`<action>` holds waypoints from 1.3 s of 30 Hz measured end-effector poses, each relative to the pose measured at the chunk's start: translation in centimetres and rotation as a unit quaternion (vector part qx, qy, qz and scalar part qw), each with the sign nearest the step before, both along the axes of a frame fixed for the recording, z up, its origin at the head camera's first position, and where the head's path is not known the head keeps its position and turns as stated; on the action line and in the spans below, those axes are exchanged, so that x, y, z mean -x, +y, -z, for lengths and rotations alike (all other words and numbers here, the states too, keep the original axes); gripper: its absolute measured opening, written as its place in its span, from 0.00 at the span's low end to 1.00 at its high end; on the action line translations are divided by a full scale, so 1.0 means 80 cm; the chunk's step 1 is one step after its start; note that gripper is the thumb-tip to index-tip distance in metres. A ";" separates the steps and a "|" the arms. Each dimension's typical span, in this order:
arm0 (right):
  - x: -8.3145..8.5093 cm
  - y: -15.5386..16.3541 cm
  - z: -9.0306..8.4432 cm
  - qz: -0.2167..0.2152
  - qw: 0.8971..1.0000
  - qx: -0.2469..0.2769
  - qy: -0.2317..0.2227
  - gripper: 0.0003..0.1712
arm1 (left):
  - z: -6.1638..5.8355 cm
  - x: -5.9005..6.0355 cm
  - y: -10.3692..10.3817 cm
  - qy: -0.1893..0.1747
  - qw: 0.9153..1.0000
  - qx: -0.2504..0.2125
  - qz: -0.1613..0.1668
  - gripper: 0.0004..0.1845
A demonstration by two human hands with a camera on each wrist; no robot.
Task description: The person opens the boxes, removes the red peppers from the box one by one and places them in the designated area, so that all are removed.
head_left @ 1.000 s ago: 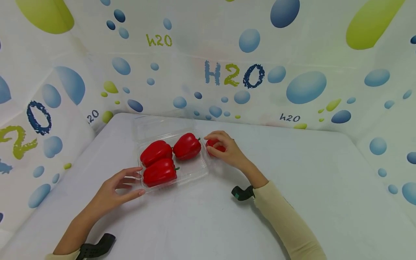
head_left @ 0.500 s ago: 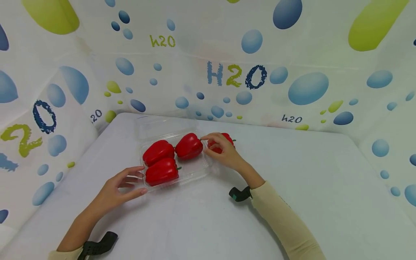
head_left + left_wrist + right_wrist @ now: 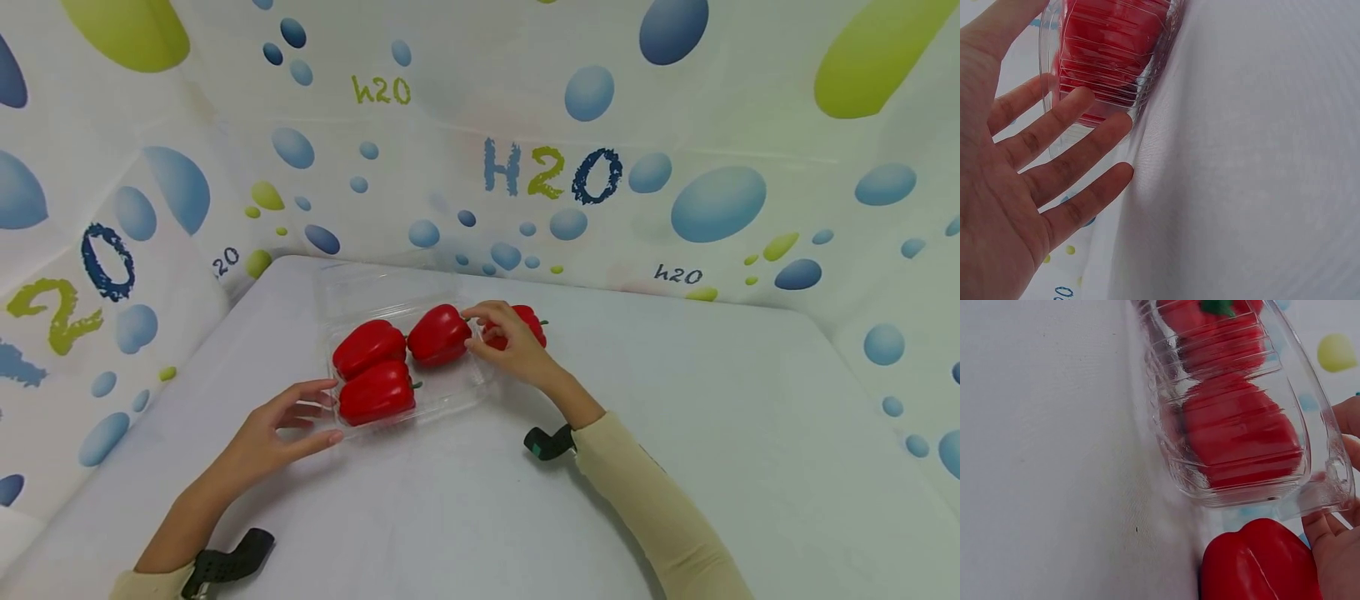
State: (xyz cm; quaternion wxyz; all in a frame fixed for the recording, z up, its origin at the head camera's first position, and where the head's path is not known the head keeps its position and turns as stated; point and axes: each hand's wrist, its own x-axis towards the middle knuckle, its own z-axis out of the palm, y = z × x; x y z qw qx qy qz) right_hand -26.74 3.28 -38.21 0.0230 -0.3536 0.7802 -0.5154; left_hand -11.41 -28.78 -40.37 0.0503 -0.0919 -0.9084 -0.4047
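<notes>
A clear plastic clamshell container (image 3: 450,404) lies on the table with its transparent lid (image 3: 382,287) folded back. Inside are three red bell peppers: one at back left (image 3: 369,348), one at front left (image 3: 377,393) and one at back right (image 3: 440,335). Another red bell pepper (image 3: 1260,562) lies outside, right of the container, partly behind my right hand (image 3: 517,343). That hand reaches over the container's right rim, index finger and thumb at the back-right pepper's end; contact is unclear. My left hand (image 3: 273,429) has spread fingers at the container's left side, fingertips against or very near it.
The table is covered with a white cloth (image 3: 600,517). Behind and at the sides hangs a white sheet (image 3: 450,92) with blue and green drops and H2O lettering. A dark wrist device (image 3: 228,562) sits on the left wrist, another (image 3: 549,443) on the right.
My right hand has moved left, off the outside pepper and onto the container's right rim, leaving more of that pepper in sight. The left hand stays by the container.
</notes>
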 end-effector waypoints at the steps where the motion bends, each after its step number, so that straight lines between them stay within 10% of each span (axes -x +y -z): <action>1: 0.000 -0.001 0.000 0.001 1.000 -0.003 0.001 0.24 | 0.000 0.000 0.000 0.000 1.000 -0.001 0.000 0.35; 39: 0.000 -0.028 -0.007 -0.014 0.988 -0.156 0.018 0.36 | 0.002 -0.002 0.002 0.010 1.000 -0.008 0.006 0.34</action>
